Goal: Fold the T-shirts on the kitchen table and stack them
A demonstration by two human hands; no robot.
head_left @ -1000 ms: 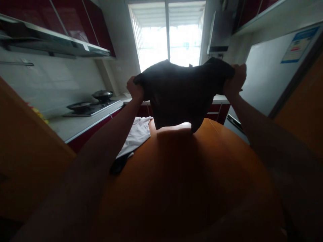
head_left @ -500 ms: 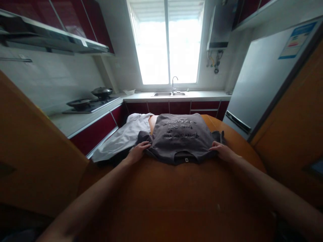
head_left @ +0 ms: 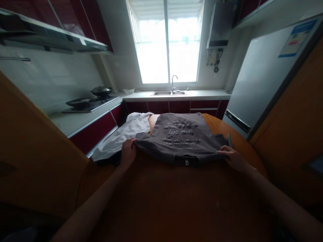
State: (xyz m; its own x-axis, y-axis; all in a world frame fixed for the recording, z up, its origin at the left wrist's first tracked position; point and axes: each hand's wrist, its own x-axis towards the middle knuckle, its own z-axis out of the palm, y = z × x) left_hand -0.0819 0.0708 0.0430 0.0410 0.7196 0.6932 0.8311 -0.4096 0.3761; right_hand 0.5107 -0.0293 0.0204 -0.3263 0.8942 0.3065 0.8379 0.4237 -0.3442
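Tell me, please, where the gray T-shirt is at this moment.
In the head view, the gray T-shirt lies mid-picture on the brown table, right of the white cloth, pinched by the left hand and right hand.

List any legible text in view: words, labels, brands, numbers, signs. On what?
None can be read with certainty.
Gray shirt: rows of lettering across the front, too blurred.
Neck tag at the shirt's collar: too small.
Blue-and-white sticker on the fridge: print too small and blurred.
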